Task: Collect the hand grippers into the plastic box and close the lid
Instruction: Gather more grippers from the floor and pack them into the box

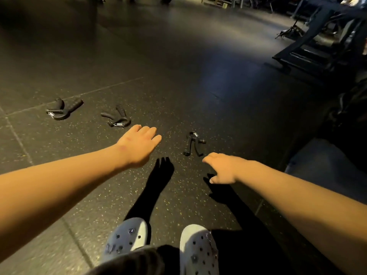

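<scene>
Three black hand grippers lie apart on the dark speckled floor. One hand gripper (64, 109) is at the far left, a second (116, 118) sits just beyond my left hand, and a third (193, 143) lies just beyond my right hand. My left hand (139, 144) reaches forward, palm down, fingers stretched out, holding nothing. My right hand (223, 168) hovers low with fingers loosely apart, its fingertips a short way from the third gripper's handles. No plastic box shows in the view.
Dark gym machines (321, 48) stand at the right and far back. A bluish mat edge (325, 163) lies at the right. My two light clogs (162, 247) are at the bottom centre. Floor tile seams run along the left.
</scene>
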